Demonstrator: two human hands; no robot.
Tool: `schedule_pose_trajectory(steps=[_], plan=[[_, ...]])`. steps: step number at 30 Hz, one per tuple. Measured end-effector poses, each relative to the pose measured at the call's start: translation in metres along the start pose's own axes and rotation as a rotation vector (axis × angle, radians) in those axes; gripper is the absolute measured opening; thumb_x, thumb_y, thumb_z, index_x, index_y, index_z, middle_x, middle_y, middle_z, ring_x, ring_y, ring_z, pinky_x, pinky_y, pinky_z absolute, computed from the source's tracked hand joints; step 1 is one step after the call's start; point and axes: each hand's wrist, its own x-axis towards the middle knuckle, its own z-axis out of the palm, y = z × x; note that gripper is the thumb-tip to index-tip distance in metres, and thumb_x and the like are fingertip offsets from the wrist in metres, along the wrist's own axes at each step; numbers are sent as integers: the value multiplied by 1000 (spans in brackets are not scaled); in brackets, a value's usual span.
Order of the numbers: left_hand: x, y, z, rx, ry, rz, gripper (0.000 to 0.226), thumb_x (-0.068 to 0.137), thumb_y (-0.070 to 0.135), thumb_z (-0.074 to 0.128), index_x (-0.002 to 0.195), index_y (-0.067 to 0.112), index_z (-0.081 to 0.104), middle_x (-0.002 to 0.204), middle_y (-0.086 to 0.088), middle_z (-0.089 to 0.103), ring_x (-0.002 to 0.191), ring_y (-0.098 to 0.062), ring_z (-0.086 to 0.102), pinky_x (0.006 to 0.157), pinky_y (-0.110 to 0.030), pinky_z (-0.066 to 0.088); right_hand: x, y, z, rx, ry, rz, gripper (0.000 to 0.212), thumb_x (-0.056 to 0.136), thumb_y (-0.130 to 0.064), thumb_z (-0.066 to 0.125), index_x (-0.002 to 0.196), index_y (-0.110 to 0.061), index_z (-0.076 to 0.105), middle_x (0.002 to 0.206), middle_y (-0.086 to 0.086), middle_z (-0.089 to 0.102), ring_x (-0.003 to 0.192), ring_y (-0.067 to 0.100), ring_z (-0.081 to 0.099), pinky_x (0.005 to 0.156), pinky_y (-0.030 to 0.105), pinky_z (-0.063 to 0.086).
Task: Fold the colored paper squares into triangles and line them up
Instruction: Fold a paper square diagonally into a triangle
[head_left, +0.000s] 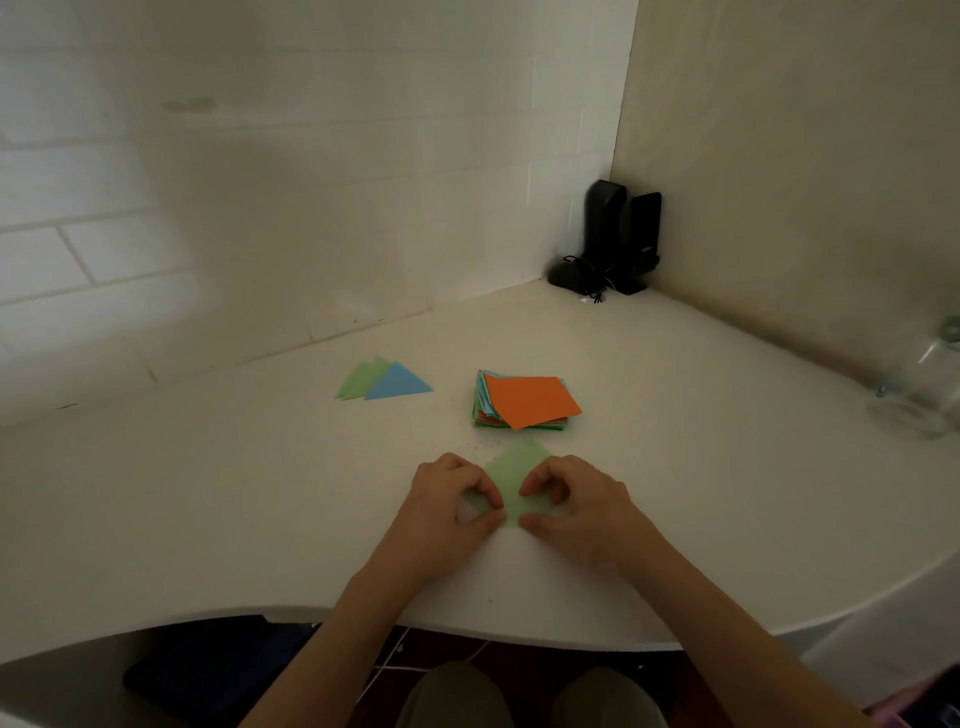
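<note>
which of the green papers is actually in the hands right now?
The green sheet at the near table edge, pinched by the left hand and right hand. The other, a green triangle, lies untouched beside the blue triangle.

Matt paper: green sheet (511, 475), orange-topped stack (527, 400), folded triangles (384, 382). Table (260, 493) smooth, white, matt. Glass jar (919, 395) clear. Speakers (621, 234) black plastic.

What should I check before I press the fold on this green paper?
1. Both hands on the green paper: ok, left hand and right hand pinch it.
2. Corners matched up: cannot tell, fingers cover them.
3. Paper lying on the white table: ok.
4. Row started: ok, green triangles and blue triangle overlap at the far left.
5. More squares left: ok, stack with orange square on top.
</note>
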Motion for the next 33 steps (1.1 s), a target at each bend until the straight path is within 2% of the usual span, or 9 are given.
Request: schedule_pose_trajectory(steps=[5,7,10,13,15,18,23,28,33], plan=[[1,-7,-6,-42,-67,22,23,78,20,71,89,38,62,97,12,53,93,-3,47,81,-8,31,-4,4,-10,52,-83,-62,18,76,-35,73,82,-48,62,97,-16,56,88,-3,54,89,24,42],[1,-9,-11,-31,-126,43,24,78,26,66,95,41,58,102,14,52,100,-6,48,85,-12,32,-4,1,-5,-7,-62,-43,8,78,-47,67,84,-46,62,100,-17,52,91,-3,52,94,27,36],[-3,-8,-19,-28,-205,69,36,70,42,51,105,45,51,110,20,48,108,-3,44,91,-9,30,-6,-6,8,-188,0,-49,14,84,-54,56,90,-42,59,105,-18,42,102,1,43,92,30,24],[-11,-4,-20,-18,-201,116,52,66,43,45,117,37,54,122,24,45,115,-3,38,95,-5,24,-6,-10,11,-257,-10,-80,21,91,-49,47,99,-33,60,110,-13,41,107,7,39,90,31,22],[-14,-2,-17,44,-152,179,55,69,40,45,120,27,57,127,21,47,118,-5,38,100,-12,27,-4,-10,4,-219,-63,-99,16,93,-45,46,95,-33,56,106,-13,41,104,7,39,91,31,25],[-12,-3,-11,215,-74,287,40,76,30,46,111,23,63,116,11,60,105,-11,49,89,-29,42,1,-8,-11,-177,-154,-136,10,91,-42,52,86,-35,52,100,-14,48,96,7,45,95,37,35],[-16,5,-2,260,36,347,22,87,25,46,90,19,67,94,5,62,83,-11,49,72,-24,40,-7,5,-13,-92,15,-254,14,81,-40,68,89,-34,57,92,-20,56,89,0,54,87,34,45],[-19,9,4,178,77,265,18,84,29,52,83,18,66,88,7,61,83,-9,54,73,-21,41,-18,19,-9,-124,71,-335,40,75,-67,52,83,-32,68,94,-22,61,90,-5,56,86,27,46],[-16,6,-1,86,129,158,35,75,49,53,77,17,68,83,9,63,81,-7,54,73,-19,41,-18,21,6,-118,216,-300,30,78,-58,52,77,-31,65,90,-22,56,86,-2,54,81,38,48]])
